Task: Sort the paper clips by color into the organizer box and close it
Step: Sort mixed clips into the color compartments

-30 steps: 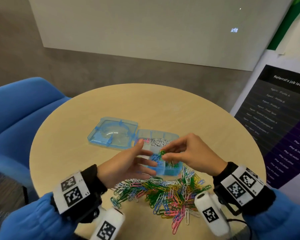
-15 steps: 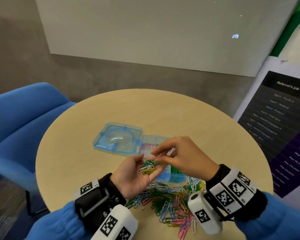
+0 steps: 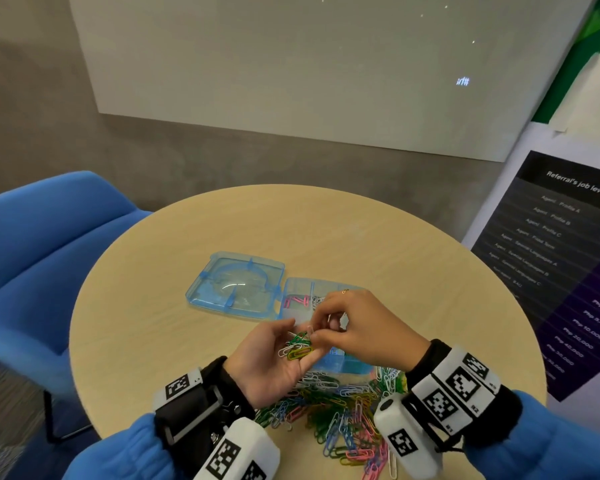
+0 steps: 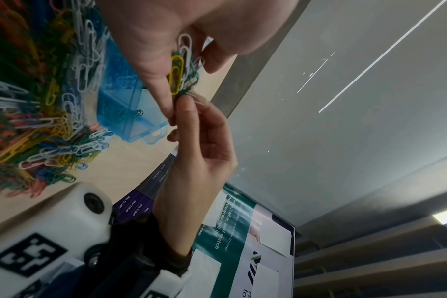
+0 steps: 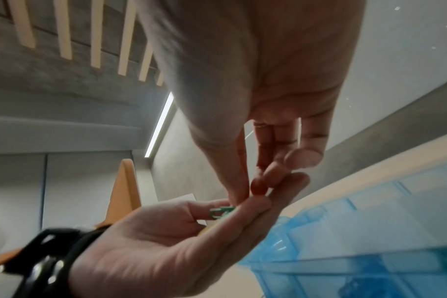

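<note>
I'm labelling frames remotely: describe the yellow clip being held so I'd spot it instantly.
On the round table, find the upturned left hand before the blue organizer box. The yellow clip lies nearest its wrist; its neighbours are green and white.

Organizer box (image 3: 343, 367): translucent blue, compartmented, open; lid (image 3: 236, 285) flat on its left, pink clips (image 3: 297, 301) in a far compartment. Paper clips: mixed-colour heap (image 3: 340, 414) just before the box; small white, green and yellow bunch (image 3: 297, 345) above it.
</note>
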Available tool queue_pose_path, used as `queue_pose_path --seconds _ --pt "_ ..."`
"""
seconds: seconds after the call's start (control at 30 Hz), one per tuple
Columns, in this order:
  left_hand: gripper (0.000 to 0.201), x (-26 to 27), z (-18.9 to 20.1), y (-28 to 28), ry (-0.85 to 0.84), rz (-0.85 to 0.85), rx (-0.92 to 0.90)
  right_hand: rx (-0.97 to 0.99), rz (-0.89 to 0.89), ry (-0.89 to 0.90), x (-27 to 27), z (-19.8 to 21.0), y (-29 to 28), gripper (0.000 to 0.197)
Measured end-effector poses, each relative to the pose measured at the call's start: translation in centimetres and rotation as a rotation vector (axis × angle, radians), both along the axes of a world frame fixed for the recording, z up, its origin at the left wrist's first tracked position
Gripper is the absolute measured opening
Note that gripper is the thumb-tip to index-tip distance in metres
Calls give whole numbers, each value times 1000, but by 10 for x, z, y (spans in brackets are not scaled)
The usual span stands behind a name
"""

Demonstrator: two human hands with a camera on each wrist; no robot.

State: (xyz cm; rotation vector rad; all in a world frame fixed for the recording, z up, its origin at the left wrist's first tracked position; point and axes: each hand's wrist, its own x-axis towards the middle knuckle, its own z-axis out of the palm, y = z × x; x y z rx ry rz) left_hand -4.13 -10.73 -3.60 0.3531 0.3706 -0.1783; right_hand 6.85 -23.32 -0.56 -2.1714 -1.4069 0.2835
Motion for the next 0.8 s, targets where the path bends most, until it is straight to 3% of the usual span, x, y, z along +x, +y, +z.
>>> queue_pose_path --seconds 0.2,0.33,0.37,0.47,0.63,0.8 --pt "49 8 -8 9 59 61 6 165 -186 154 18 8 -1 12" --pt "50 9 -9 11 67 72 47 80 -342 -118 49 12 4 11" --pt "50 9 -9 12 67 73 60 -2 -337 -153 53 12 6 9" --pt "50 8 -8 13 55 86 86 -177 -270 -263 50 9 9 28" --pt "59 5 -3 15 22 94 101 -65 -3 -210 14 10 14 21" --pt "65 3 -3 12 -13 69 56 -101 1 -165 2 -8 16 12"
